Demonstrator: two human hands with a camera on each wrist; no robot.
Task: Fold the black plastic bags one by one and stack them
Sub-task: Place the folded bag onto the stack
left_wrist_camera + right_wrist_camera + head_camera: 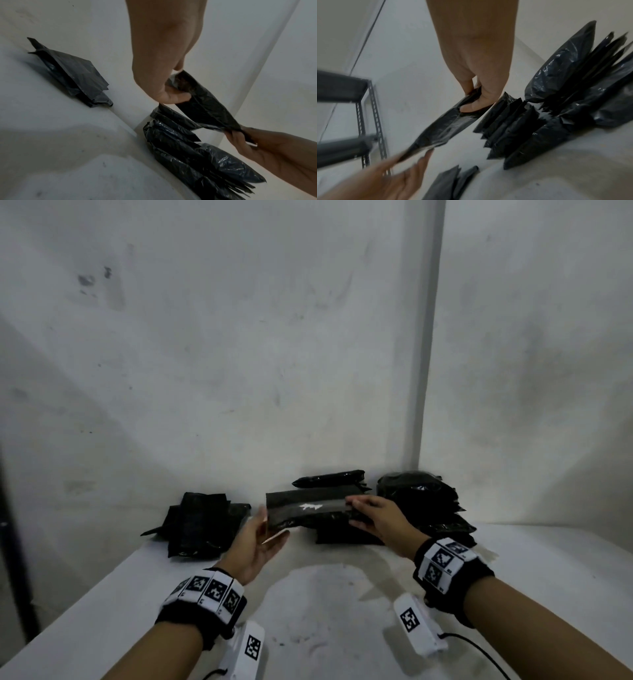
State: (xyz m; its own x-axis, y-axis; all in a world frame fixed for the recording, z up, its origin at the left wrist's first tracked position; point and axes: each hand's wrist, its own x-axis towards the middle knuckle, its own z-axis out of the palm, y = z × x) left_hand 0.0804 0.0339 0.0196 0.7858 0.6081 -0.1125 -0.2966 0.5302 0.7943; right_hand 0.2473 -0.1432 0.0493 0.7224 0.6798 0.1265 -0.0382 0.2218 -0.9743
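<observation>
Both hands hold one black bag (308,508) above the table (325,594): left hand (255,542) pinches one end, right hand (376,520) the other. A white mark on it is unreadable.

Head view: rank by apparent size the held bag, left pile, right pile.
1. right pile
2. left pile
3. held bag, close to the left pile, so unsure; it hangs nearer the camera between both hands.

Dim, greyish light throughout; wrist views blurred, wide-angle edges bent, soft shadows
</observation>
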